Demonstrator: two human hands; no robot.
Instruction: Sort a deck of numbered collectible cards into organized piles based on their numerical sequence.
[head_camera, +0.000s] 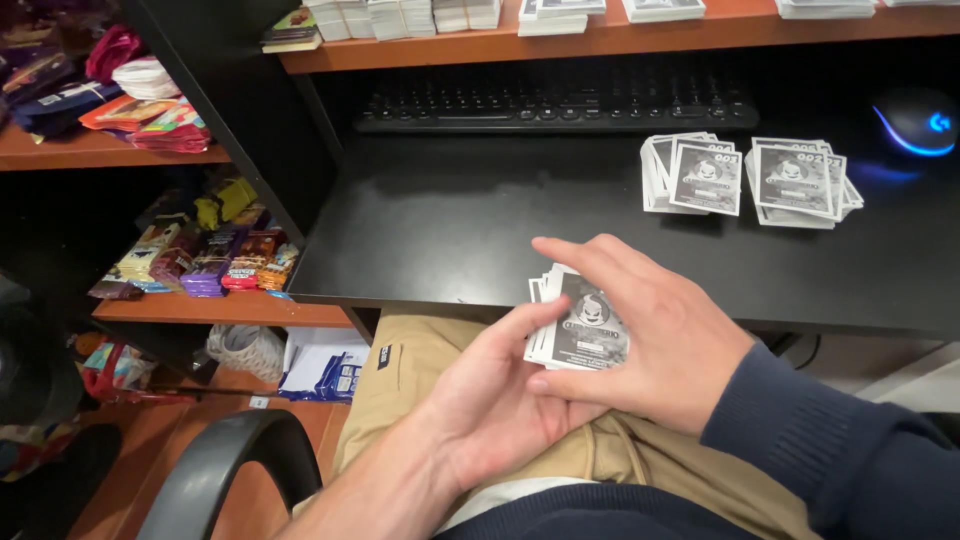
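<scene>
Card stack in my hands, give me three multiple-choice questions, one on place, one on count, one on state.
1. Where is the held card stack?
A. On the keyboard
B. Over the lap at the desk edge
C. On a shelf

2. How many card piles lie on the desk?
A. Two
B. Five
C. None

3. How is the held stack held?
A. One hand only
B. Between both hands
C. Lying loose

Answers: 1 B, it sits before the desk edge; 2 A, two piles beside the mouse; 3 B, left hand under, right hand gripping.

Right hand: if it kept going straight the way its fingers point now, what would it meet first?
The right hand points left across the stack of cards; beyond them lies only the black desk's front edge, then probably open space, though depth is unclear.
</scene>
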